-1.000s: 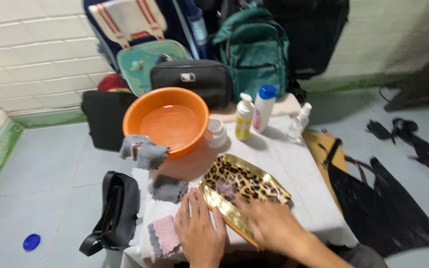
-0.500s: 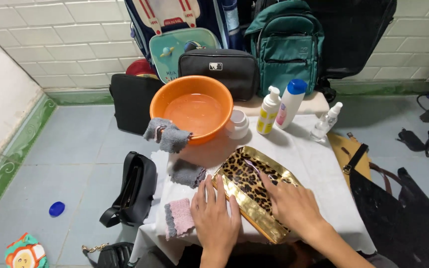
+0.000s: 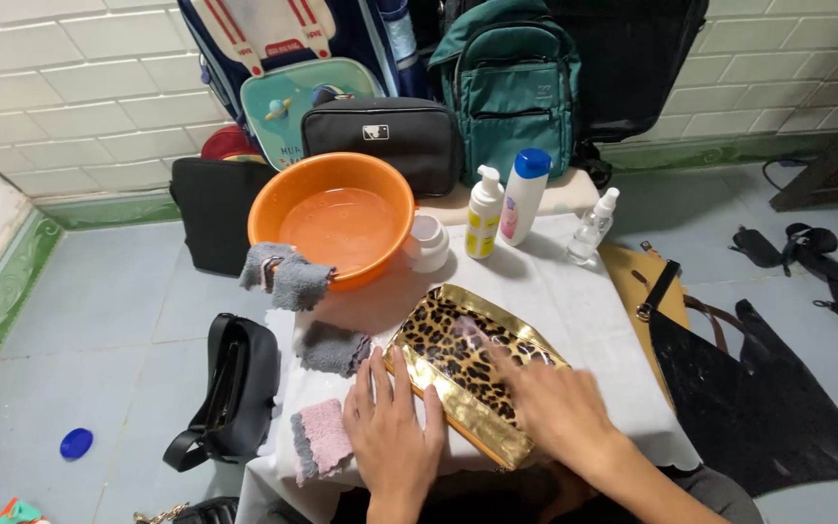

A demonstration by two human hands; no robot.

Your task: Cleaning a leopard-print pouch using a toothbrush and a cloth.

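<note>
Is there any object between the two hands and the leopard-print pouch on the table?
Nothing visible is. The left hand lies flat beside the leopard-print pouch, touching its near gold edge. The right hand rests directly on its spotted surface, fingers stretched across it.

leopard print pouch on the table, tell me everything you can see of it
The leopard print pouch is a flat, oblong bag with shiny gold trim along its edges. It lies flat and slantwise on the white-covered table, near the front edge. The left hand presses its near left edge; the right hand rests flat on its spotted face, fingers blurred.
</note>
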